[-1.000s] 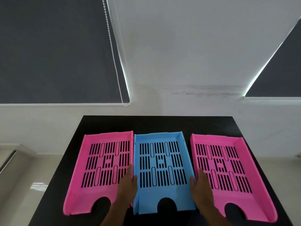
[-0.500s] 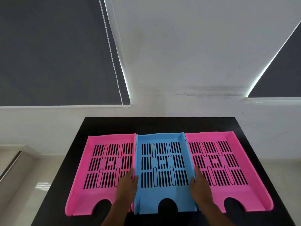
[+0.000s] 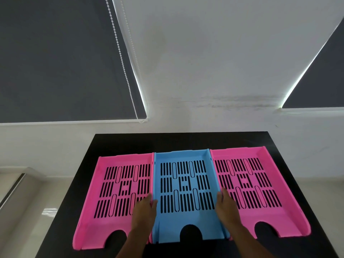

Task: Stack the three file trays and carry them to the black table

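Note:
Three slotted file trays lie side by side on a black table (image 3: 182,141). A blue tray (image 3: 184,216) is in the middle, with a pink tray (image 3: 104,216) touching its left wall and another pink tray (image 3: 260,216) touching its right wall. My left hand (image 3: 144,213) rests on the left pink tray, its fingers curled over the blue tray's left wall. On the other side, my right hand (image 3: 228,209) lies over the right pink tray's inner edge and grips the blue tray's right wall.
The table stands against a white wall with dark roller blinds at left (image 3: 61,58) and right (image 3: 322,81); a bead chain (image 3: 122,60) hangs by the left blind. Pale floor (image 3: 28,220) shows to the left of the table.
The right pink tray has straightened and closed up against the blue tray. The view has shifted slightly. Both hands stay on the blue tray's side walls.

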